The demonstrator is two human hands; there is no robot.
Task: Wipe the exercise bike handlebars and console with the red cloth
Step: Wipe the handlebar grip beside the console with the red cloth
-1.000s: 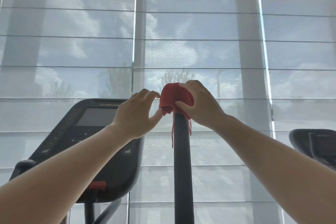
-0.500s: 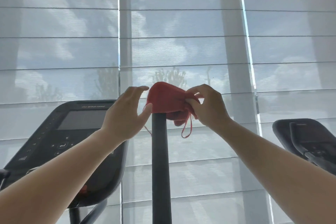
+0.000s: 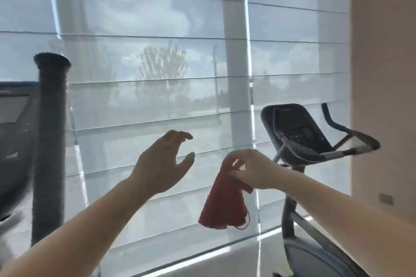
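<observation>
My right hand [image 3: 252,170] pinches the red cloth [image 3: 222,202], which hangs loose in the air in front of the window blinds. My left hand [image 3: 163,164] floats to its left, fingers curled and apart, holding nothing. An exercise bike stands at the right with a dark console [image 3: 295,129] and black handlebars [image 3: 351,141], beyond and to the right of my right hand. At the far left rises a tall black handle post [image 3: 50,132] with a flared top, and behind it the edge of another console [image 3: 13,114].
Sheer horizontal blinds [image 3: 157,56] cover the window ahead. A beige wall [image 3: 382,74] fills the right side, with a small wall plate [image 3: 386,198] low down. The bike's column and body [image 3: 299,243] run down to the lower right.
The cloth has come off the top of the black post and now hangs from my right hand. The view has swung right, so the post sits far left and the right bike is nearer centre.
</observation>
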